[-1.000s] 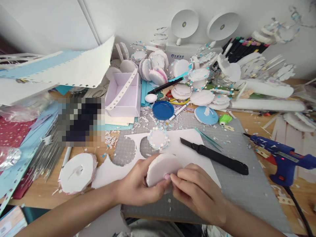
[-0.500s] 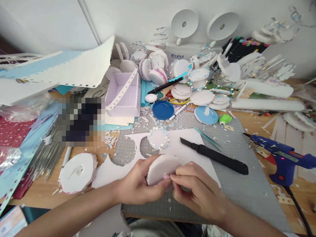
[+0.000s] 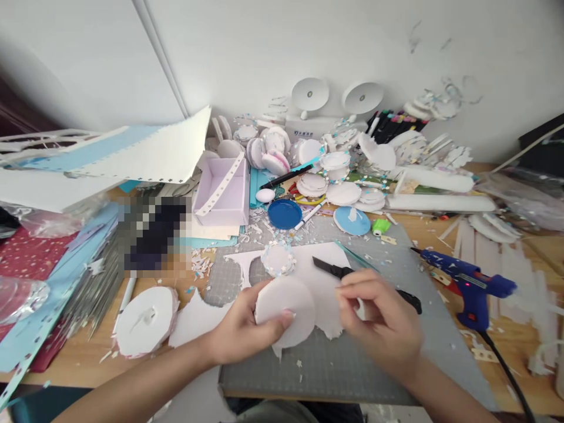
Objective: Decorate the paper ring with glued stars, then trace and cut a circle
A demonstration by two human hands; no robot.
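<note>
My left hand [image 3: 251,323] grips a round white disc [image 3: 288,299] by its left side, thumb lying across its face. A small jagged white bit sticks out below the disc's lower edge. Off to the right, my right hand [image 3: 379,317] is raised with thumb and fingers pinched together; whatever may be between them is too small to make out. Behind that hand, a black craft knife [image 3: 332,268] lies on white paper [image 3: 328,299], its handle partly hidden. A white disc edged with small flowers [image 3: 278,258] lies just beyond my left hand's disc.
Under the work lies a grey cutting mat [image 3: 247,376]. A blue glue gun [image 3: 471,285] with a lit red light rests at right. At left are a thick white roll [image 3: 147,323] and metal wires [image 3: 99,288]. A lilac box [image 3: 222,197], a blue lid [image 3: 285,214] and several decorated discs stand behind.
My right hand has moved from the disc's edge to the right, over the knife's handle. The disc has turned so its face shows more fully. The head view has shifted upward.
</note>
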